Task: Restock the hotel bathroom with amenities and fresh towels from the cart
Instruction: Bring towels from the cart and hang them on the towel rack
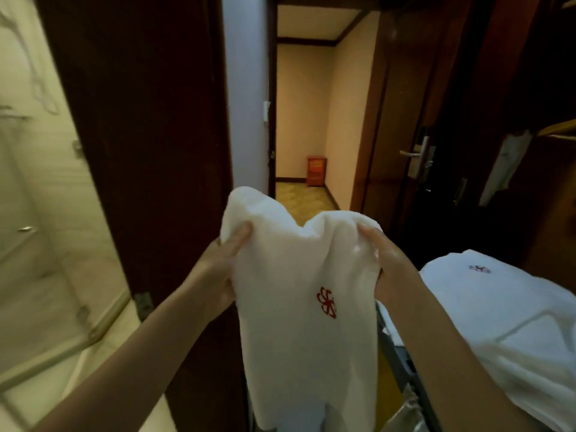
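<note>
Hotel guest room, entry passage beside bathroom. Dark wood door [402,98] at right carries tall metal lock plate [419,159] with lever handle, hotel type. White towel [305,353] bears red embroidered logo [326,302]; same logo on folded white linen stack [505,310] at lower right. Left: bathroom with pale marbled wall tile [40,169] and metal-framed glass partition [46,291]. Ahead: corridor with patterned carpet [300,199] and small red cabinet [316,170] against far wall. White garment [505,163] hangs in dark wardrobe recess at right.

White towel [299,322] in both hands
</note>
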Demonstrator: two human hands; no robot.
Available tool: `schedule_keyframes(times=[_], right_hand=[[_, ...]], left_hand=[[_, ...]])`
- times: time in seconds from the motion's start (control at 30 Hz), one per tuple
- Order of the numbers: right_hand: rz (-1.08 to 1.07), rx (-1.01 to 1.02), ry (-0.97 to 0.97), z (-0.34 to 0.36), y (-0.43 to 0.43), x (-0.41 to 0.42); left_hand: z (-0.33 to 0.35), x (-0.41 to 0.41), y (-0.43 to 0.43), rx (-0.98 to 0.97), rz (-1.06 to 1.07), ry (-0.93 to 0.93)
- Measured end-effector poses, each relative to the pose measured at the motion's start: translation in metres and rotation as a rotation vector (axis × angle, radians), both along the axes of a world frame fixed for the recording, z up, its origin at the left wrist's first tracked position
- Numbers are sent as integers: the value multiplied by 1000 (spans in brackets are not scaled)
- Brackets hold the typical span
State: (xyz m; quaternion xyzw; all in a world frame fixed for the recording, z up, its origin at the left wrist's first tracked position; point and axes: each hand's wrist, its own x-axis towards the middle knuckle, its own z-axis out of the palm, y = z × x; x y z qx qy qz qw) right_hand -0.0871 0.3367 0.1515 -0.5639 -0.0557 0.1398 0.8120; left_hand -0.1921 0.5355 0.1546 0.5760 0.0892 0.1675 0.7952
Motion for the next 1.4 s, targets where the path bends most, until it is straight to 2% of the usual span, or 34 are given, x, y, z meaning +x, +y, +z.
schedule_keyframes(times=[0.13, 0.23, 0.4, 0.53, 0.63, 0.77, 0.9, 1.03, 1.13, 1.4], right_hand=[[190, 24, 30, -13, 6, -25], [407, 51, 75, -17, 23, -43], [613, -102, 87, -13, 85, -77], [565, -99, 33, -13, 150, -102], [591, -52, -114, -12, 200, -122], [638, -36, -207, -8, 279, -150], [676, 7, -186, -13, 359, -168], [670, 21, -119, -22, 427, -176], [632, -18, -132, -30, 468, -175], [575, -97, -337, -37, 547, -142]], left_hand=[[-16, -45, 18, 6, 112, -6], [-22, -81, 46, -94, 132, 52], [-33, -144, 96, -183, 232, 111], [-32, -192, 140, -140, 339, 55], [-32, -231, 177, -59, 352, 6], [-40, -280, 238, 68, 453, 42], [-45, -312, 303, 118, 550, 129], [-47, -315, 352, 117, 688, 221], [-46, -315, 384, 229, 710, 249], [-51, -275, 469, 440, 959, 231]])
